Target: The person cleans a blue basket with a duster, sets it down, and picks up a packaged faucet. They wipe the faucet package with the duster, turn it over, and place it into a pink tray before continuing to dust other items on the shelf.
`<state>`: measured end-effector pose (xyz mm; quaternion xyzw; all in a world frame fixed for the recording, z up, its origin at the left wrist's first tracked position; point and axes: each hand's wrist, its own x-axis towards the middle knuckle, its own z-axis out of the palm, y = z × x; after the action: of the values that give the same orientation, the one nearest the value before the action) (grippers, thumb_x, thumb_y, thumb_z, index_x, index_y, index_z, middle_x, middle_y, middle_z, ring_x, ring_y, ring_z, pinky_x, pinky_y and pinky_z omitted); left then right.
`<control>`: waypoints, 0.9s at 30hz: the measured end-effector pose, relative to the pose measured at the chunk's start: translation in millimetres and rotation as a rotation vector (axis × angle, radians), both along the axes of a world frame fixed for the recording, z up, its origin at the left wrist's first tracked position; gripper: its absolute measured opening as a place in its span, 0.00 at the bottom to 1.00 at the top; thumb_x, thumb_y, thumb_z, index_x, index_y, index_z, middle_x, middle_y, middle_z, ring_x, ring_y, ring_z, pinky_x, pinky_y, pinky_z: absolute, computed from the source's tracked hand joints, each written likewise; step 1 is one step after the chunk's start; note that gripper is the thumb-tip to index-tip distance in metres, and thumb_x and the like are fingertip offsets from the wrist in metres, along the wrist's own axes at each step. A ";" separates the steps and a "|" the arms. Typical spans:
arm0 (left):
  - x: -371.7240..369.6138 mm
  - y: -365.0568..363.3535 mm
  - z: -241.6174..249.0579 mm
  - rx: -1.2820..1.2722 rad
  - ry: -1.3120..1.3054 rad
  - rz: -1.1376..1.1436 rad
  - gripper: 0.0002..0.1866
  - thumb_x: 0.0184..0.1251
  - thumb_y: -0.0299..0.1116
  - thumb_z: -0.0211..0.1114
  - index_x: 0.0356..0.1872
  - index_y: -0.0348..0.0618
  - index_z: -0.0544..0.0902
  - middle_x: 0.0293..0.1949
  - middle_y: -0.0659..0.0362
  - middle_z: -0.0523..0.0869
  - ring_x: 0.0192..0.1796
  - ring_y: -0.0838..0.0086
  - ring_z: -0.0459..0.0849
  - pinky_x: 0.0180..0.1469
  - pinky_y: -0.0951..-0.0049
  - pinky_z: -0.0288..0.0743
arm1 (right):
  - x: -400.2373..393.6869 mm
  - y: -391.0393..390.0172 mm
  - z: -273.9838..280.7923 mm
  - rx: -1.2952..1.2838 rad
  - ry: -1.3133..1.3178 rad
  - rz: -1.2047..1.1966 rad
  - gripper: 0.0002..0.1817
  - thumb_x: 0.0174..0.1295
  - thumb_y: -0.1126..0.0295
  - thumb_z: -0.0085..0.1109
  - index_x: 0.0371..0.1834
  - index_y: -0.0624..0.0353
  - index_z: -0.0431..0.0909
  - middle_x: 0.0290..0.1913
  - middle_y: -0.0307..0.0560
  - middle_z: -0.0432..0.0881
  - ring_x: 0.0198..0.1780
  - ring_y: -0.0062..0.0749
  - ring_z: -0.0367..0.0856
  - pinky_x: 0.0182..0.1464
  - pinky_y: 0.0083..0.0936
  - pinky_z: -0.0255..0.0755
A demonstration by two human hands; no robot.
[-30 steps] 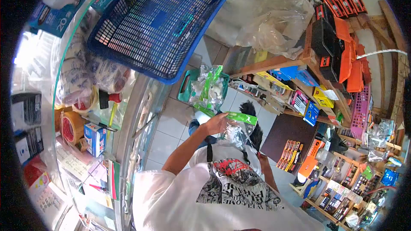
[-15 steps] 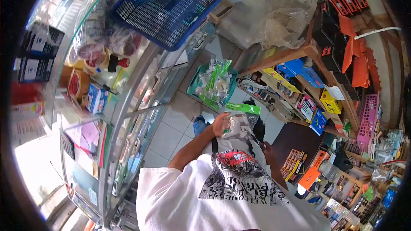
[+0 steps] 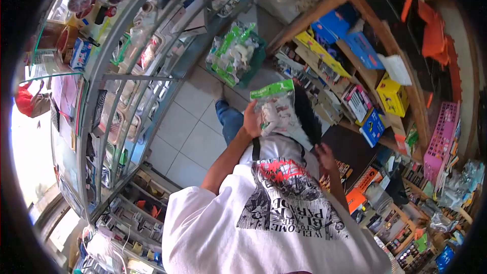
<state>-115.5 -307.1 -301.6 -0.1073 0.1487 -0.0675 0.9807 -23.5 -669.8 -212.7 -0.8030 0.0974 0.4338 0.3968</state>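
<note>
My left hand (image 3: 250,121) is closed on the left edge of a clear plastic packet (image 3: 276,111) with a green header, and pale fittings show inside it. A black, fuzzy duster (image 3: 307,116) runs along the packet's right side, partly behind it. At the duster's lower end, my right hand (image 3: 326,157) is closed with its fingers curled; the grip is partly hidden. On the floor ahead, a green basket (image 3: 257,61) is heaped with similar green-labelled packets (image 3: 234,53).
Glass display shelves (image 3: 109,78) line the left side. On the right stands a wooden shelf (image 3: 355,0) with blue and yellow boxes (image 3: 393,96). A pink basket (image 3: 440,142) is at the far right. Pale floor tiles (image 3: 185,116) show between the shelves.
The view has tilted and shifted, so the green basket and blue basket appear higher and further left. Both hands are higher in view; the packet is still in my left hand, turned slightly.
</note>
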 end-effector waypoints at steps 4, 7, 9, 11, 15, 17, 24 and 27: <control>3.3 -15.7 15.1 0.037 0.026 0.073 0.42 0.69 0.68 0.49 0.75 0.50 0.64 0.75 0.41 0.65 0.73 0.37 0.66 0.68 0.20 0.58 | 7.6 -36.8 -14.1 0.186 -0.098 0.003 0.08 0.66 0.72 0.61 0.47 0.57 0.82 0.33 0.35 0.82 0.33 0.17 0.75 0.34 0.22 0.67; 4.1 -17.9 36.3 0.081 0.016 0.101 0.40 0.70 0.68 0.48 0.74 0.49 0.66 0.73 0.42 0.68 0.71 0.38 0.69 0.68 0.20 0.58 | 6.1 -18.1 28.7 0.161 -0.032 -0.117 0.10 0.65 0.76 0.60 0.48 0.59 0.82 0.36 0.35 0.84 0.37 0.17 0.77 0.40 0.21 0.70; 6.4 -17.6 50.7 0.113 0.005 0.111 0.39 0.71 0.67 0.47 0.73 0.49 0.68 0.72 0.42 0.70 0.70 0.39 0.71 0.68 0.21 0.58 | 5.3 -18.3 26.5 0.366 -0.102 -0.114 0.14 0.65 0.81 0.57 0.54 0.64 0.80 0.42 0.38 0.85 0.43 0.21 0.79 0.52 0.20 0.70; 5.8 -16.6 61.6 0.154 0.004 0.124 0.39 0.72 0.67 0.46 0.72 0.49 0.68 0.72 0.43 0.71 0.70 0.39 0.72 0.68 0.21 0.57 | 2.4 -21.3 29.1 0.417 -0.217 -0.031 0.13 0.63 0.82 0.58 0.51 0.63 0.80 0.40 0.36 0.85 0.43 0.21 0.79 0.54 0.20 0.70; 15.2 -8.0 107.3 0.281 0.006 0.162 0.41 0.72 0.70 0.43 0.76 0.53 0.65 0.74 0.46 0.69 0.72 0.41 0.70 0.69 0.21 0.56 | -6.3 -4.6 71.7 0.448 -0.179 -0.032 0.10 0.68 0.78 0.56 0.52 0.62 0.78 0.33 0.35 0.79 0.37 0.19 0.76 0.45 0.21 0.70; 21.0 -6.0 117.8 0.285 -0.006 0.164 0.42 0.72 0.71 0.42 0.77 0.54 0.64 0.74 0.48 0.69 0.72 0.41 0.69 0.69 0.22 0.56 | -19.2 14.8 94.0 0.451 -0.235 -0.064 0.06 0.72 0.73 0.54 0.47 0.61 0.76 0.29 0.34 0.76 0.33 0.18 0.73 0.39 0.23 0.69; 63.7 -6.1 114.4 0.300 -0.189 0.044 0.45 0.72 0.72 0.41 0.77 0.47 0.65 0.75 0.49 0.69 0.74 0.51 0.69 0.77 0.39 0.54 | -41.8 -3.2 115.3 0.408 -0.270 0.255 0.26 0.73 0.73 0.51 0.75 0.57 0.68 0.50 0.46 0.87 0.49 0.23 0.82 0.59 0.23 0.73; 89.4 -30.4 162.6 0.428 -0.021 0.034 0.45 0.72 0.71 0.41 0.76 0.44 0.67 0.73 0.49 0.72 0.75 0.53 0.68 0.78 0.47 0.55 | -69.2 -8.3 77.6 0.488 -0.478 -0.038 0.25 0.72 0.75 0.51 0.74 0.55 0.71 0.49 0.44 0.86 0.45 0.23 0.81 0.56 0.21 0.73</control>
<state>-26.0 -337.5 -139.0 0.1014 0.1478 -0.0188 0.9836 -92.6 -678.1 -135.1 -0.7616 -0.0899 0.2361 0.5968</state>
